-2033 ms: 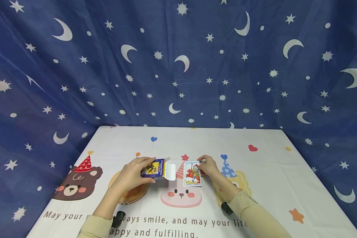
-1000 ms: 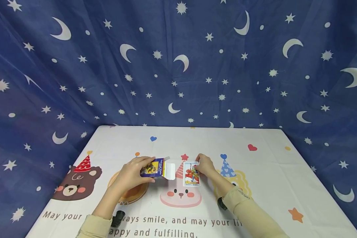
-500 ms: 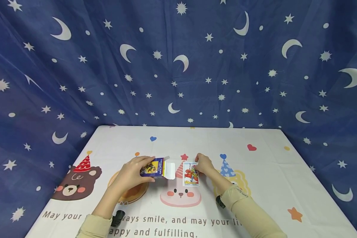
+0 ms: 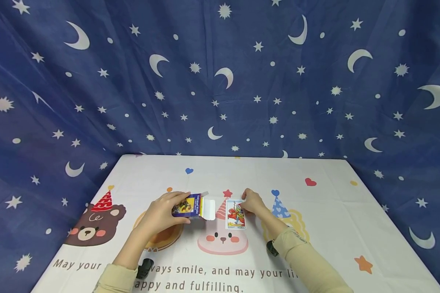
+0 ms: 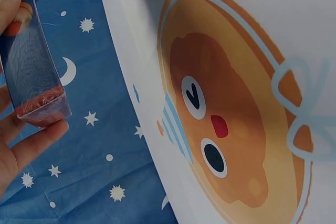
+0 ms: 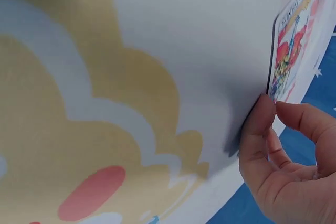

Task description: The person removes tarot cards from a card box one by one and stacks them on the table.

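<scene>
My left hand [image 4: 161, 211] grips a blue tarot card box [image 4: 186, 206] with a yellow picture on its front. The box's white end flap [image 4: 209, 210] stands out to the right, towards the card. In the left wrist view, fingers hold the box [image 5: 31, 56] along its sides, and its far end looks glossy. Between thumb and fingers, my right hand [image 4: 254, 202] pinches the upper right edge of a tarot card [image 4: 235, 214] with a red and yellow figure. The right wrist view has this card [image 6: 292, 40] held by its edge; whether more cards lie beneath it, I cannot tell.
A white tablecloth [image 4: 278, 173] printed with cartoon animals and lettering covers the table. Behind it hangs a dark blue curtain [image 4: 190, 122] with moons and stars. A black wrist device [image 4: 145, 268] sits by the left sleeve, another [image 4: 272, 248] by the right.
Over the two seconds, my right hand and the card have shifted slightly left, nearer the box flap. The left hand keeps its grip on the box, almost still.
</scene>
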The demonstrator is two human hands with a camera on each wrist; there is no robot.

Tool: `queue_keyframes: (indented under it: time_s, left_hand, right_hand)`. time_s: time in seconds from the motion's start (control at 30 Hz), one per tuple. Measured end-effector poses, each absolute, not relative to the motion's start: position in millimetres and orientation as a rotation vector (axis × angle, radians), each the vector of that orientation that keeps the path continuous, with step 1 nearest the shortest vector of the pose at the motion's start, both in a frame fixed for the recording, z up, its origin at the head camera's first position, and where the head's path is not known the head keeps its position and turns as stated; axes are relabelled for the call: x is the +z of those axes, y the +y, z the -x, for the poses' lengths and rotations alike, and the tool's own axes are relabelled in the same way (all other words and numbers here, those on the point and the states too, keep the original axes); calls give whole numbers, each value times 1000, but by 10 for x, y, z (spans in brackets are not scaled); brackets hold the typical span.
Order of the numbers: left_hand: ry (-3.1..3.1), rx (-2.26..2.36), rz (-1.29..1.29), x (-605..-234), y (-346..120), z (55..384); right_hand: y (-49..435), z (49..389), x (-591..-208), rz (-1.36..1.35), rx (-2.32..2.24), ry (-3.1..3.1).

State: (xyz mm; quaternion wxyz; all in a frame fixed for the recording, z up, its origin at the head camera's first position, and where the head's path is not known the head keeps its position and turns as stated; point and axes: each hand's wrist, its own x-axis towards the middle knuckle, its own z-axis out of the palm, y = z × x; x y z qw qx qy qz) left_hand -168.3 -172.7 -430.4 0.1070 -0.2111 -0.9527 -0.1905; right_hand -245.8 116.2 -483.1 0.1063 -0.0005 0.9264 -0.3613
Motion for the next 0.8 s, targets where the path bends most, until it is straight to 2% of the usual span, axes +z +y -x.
queue_keyframes:
  time_s: [0.8]
  left_hand:
    - [-2800, -567, 612, -4331, -1722, 1651]
  right_hand:
    - [1422, 2317, -4822, -140, -1447, 2340]
